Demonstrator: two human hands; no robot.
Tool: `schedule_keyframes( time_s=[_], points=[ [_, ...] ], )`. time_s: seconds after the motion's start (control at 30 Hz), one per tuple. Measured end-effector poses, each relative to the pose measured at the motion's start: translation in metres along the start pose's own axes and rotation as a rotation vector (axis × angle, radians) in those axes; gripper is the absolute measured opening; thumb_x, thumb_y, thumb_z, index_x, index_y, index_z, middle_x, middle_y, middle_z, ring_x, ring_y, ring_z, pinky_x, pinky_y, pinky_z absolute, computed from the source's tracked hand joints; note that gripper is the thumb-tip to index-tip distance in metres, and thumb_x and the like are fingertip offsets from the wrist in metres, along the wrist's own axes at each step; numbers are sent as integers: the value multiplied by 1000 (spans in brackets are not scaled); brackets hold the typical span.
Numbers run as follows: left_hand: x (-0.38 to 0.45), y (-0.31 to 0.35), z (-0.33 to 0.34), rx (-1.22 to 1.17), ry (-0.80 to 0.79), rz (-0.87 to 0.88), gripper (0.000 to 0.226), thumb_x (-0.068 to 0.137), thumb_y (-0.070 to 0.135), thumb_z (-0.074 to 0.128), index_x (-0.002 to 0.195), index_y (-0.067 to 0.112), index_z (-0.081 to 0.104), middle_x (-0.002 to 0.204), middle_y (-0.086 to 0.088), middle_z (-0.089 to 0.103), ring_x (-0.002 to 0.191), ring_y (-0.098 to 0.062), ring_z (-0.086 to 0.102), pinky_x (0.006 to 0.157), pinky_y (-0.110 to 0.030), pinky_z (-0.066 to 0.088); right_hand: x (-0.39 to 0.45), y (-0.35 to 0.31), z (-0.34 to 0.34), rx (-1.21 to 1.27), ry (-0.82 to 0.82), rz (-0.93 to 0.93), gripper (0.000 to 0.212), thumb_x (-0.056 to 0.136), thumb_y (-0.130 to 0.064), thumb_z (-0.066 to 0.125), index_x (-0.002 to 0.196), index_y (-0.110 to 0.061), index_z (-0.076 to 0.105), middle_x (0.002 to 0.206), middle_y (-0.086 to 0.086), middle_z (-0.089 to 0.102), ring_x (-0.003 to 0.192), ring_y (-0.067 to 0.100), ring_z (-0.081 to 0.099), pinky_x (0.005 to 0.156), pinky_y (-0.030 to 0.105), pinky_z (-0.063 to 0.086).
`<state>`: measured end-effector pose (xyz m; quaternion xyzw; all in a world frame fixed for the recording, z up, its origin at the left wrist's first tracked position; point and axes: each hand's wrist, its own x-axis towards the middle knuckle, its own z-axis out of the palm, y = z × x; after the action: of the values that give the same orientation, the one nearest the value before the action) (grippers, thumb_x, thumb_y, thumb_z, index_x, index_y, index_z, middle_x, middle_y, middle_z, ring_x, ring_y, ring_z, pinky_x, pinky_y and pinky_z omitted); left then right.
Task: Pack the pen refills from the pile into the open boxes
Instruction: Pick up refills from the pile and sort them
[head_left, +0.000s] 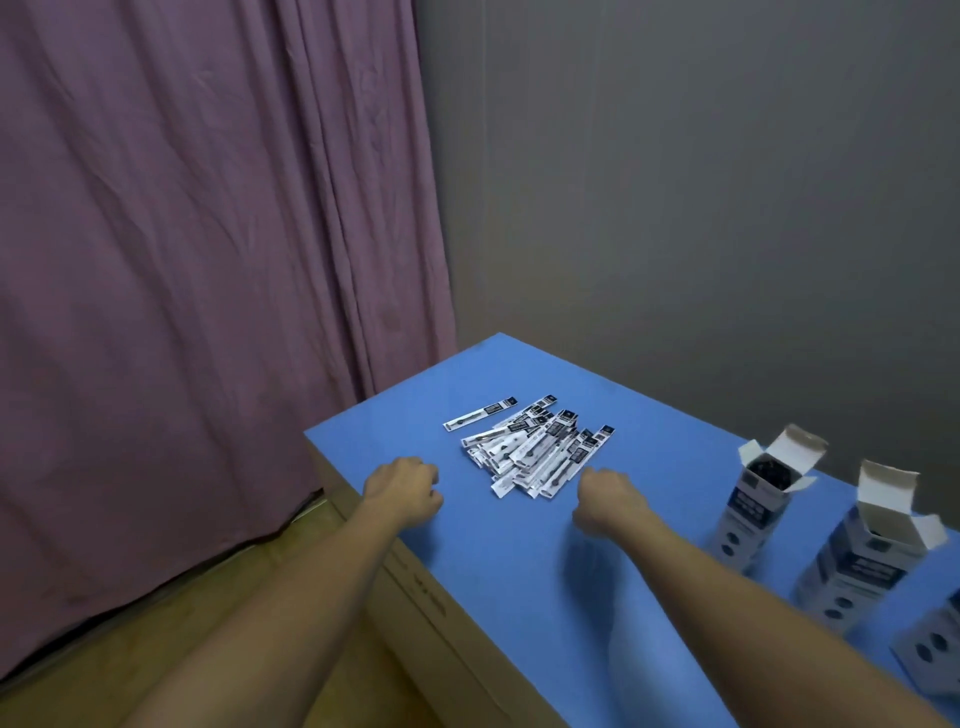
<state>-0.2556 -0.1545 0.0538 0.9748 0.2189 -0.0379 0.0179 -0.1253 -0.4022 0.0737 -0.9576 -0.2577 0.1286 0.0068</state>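
Note:
A pile of pen refills (535, 449) in white-and-black sleeves lies on the blue table (519, 561), with one refill (480, 414) lying apart at its far left. My left hand (402, 491) rests on the table left of the pile, fingers curled, holding nothing. My right hand (605, 501) hovers just right of the pile's near end, fingers curled under, nothing visible in it. Two open boxes stand upright at the right: the farther box (756, 506) has dark refills inside, the nearer box (862, 556) has its flaps up.
A third box (935, 644) is cut off at the right edge. A purple curtain (208, 260) hangs left of the table, a grey wall behind it. The table's left edge drops to a wooden floor (182, 639).

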Motion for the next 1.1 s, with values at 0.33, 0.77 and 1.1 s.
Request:
schedule_keyframes(
  time_s=[0.33,0.77,1.1],
  points=[
    [49,-86,0,12,-13,32,34,93,29,45,120,17,63,123,-1,59,108,-24,59,84,-34,48,56,-89,-2,-72,10,60,42,90,-23,55,130,-11,49,133,11,48,125,30,44,96,41,45],
    [130,-89,10,-78,33,63,40,96,22,44,135,15,50,133,-5,56,117,-28,56,91,-38,46,112,-97,-11,-74,91,210,30,84,-17,55,114,-13,57,121,7,56,113,26,52,83,37,51],
    [212,-73,19,-80,-63,77,37,95,24,45,129,15,53,131,-5,56,118,-28,56,94,-38,45,190,-75,-29,-43,211,246,37,86,-17,55,122,-10,50,124,10,51,120,29,48,93,39,44]
  ],
)
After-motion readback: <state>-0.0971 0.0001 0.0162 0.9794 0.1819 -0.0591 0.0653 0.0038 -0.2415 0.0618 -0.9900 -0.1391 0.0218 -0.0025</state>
